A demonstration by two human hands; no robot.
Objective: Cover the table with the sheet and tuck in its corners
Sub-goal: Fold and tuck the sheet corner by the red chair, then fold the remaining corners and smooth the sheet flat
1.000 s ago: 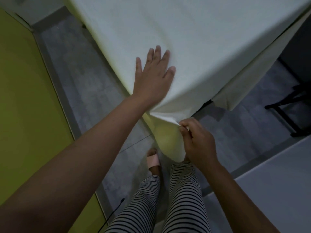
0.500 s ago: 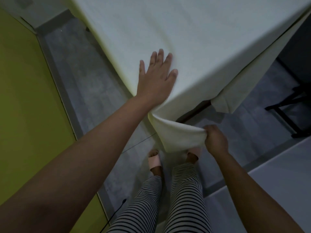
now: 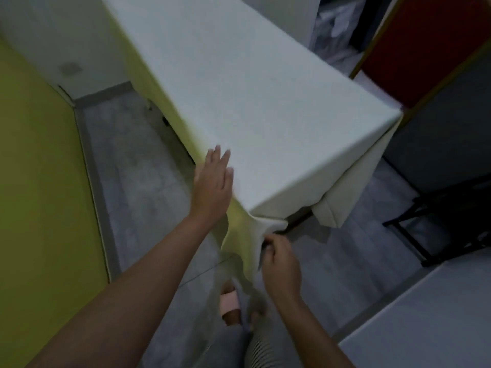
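Now the flat left hand (image 3: pixel 214 181) presses the pale cream cloth sheet (image 3: pixel 265 115) at the bench (image 3: pixel 299 220) corner; the right hand (image 3: pixel 281 264) pinches its hanging fold.

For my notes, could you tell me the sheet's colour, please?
The sheet is plain cream-white; head view.

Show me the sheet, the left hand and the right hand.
sheet (image 3: pixel 252 102): head view, flat part over the tabletop.
left hand (image 3: pixel 212 189): head view, back of the hand.
right hand (image 3: pixel 281 262): head view, back of the hand.
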